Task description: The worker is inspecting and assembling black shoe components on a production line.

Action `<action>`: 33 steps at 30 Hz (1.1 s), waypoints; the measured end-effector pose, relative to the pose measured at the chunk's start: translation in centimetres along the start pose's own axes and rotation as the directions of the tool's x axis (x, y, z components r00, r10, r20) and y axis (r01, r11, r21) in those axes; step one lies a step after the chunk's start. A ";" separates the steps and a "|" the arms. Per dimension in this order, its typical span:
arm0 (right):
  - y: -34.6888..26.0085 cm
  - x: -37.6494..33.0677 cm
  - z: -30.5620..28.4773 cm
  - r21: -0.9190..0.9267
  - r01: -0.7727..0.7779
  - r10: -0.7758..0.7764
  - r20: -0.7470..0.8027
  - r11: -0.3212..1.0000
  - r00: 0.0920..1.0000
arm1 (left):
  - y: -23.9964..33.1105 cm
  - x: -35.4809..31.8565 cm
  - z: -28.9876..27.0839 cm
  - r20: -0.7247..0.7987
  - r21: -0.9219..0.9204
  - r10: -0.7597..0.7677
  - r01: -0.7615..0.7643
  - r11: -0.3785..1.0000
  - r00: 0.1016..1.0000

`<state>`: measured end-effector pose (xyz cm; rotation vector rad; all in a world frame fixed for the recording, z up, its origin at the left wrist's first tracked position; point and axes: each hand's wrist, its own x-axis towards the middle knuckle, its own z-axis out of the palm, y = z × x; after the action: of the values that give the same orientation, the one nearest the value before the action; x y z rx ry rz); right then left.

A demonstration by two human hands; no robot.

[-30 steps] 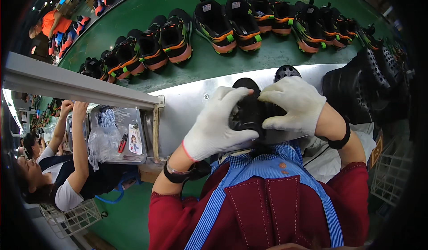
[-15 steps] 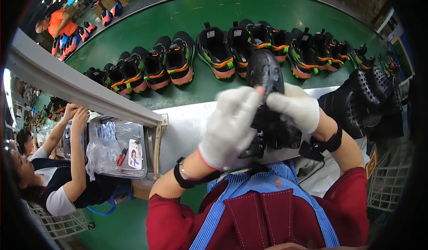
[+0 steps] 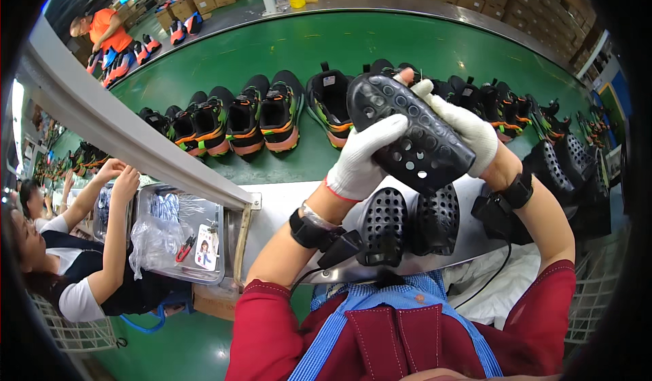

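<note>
My left hand [image 3: 367, 155], in a white knitted glove, grips a black plastic shoe tree [image 3: 424, 136] with its thumb laid across the top. My right hand [image 3: 471, 131], gloved alike, is closed round the far right side of the same piece. The shoe tree is tilted, its rounded toe toward the upper left and a face full of round holes and dimples turned up. Below my hands, two more perforated black shoe trees [image 3: 384, 228] [image 3: 437, 221] lie side by side on the metal ledge [image 3: 326, 208].
Black shoes with orange and green trim [image 3: 280, 113] line the green conveyor belt [image 3: 272, 48]. More perforated black pieces [image 3: 553, 164] are piled at right. A grey beam [image 3: 142, 130] slants across the left, beside a metal tray [image 3: 219, 259] and a seated co-worker [image 3: 88, 265].
The shoe tree has gone from upright to tilted, toe to the upper left, holed face showing. My left hand, blurred before, now holds it steadily. The two pieces on the ledge show more fully.
</note>
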<state>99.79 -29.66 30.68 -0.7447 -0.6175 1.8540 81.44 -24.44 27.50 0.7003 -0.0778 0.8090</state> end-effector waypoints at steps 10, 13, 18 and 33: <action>0.8 1.9 4.6 -0.990 -0.038 -0.348 0.012 -0.136 0.937 | -0.1 0.3 -5.8 -0.286 0.185 0.244 -0.196 0.963 0.927; 2.6 3.1 5.0 -0.949 -0.062 -0.388 0.066 -0.309 0.919 | -0.5 1.5 -7.4 -0.346 0.335 0.409 -0.296 0.895 0.845; 3.2 5.1 5.6 -0.962 -0.069 -0.376 0.038 -0.266 0.926 | 0.6 2.5 -9.0 -0.446 0.326 0.365 -0.232 0.917 0.817; -0.6 7.3 0.1 -0.826 -0.261 -0.320 -0.103 -0.501 0.942 | 0.8 0.7 -13.8 -0.383 0.924 0.201 0.375 0.081 0.901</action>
<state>97.82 -22.72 29.61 -2.1483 -2.1800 0.2222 78.68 -15.33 17.51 1.8497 1.1023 0.7910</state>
